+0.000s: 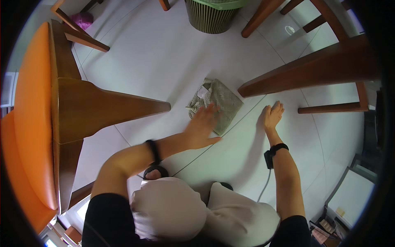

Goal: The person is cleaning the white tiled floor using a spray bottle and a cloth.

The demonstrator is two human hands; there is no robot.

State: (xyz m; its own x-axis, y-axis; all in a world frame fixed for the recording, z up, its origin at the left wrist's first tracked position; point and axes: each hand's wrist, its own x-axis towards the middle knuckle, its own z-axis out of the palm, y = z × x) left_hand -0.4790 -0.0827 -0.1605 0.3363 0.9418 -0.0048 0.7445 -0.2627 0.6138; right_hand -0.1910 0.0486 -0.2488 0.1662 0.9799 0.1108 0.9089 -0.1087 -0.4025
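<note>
A folded grey-green woven cloth (pixel 226 106) with a pale tag lies on the tiled floor (pixel 148 71). Its left side is bunched up and shows a light trim. Over the cloth's lower left part is my left hand (pixel 202 128), blurred, with fingers spread and thumb out to the right. Whether its fingertips touch the fabric I cannot tell. To the right of the cloth, my right hand (pixel 274 115) rests against the floor near a table leg, holding nothing. Both wrists carry black bands, and a cable hangs from the right one.
An orange-padded wooden chair (pixel 71 108) reaches in from the left. A thick wooden table leg (pixel 296 74) stands at the right, near the cloth. Ahead are a ribbed waste bin (pixel 213 18) with a green liner and more chair legs (pixel 262 17). A pink bag (pixel 82 21) lies far left.
</note>
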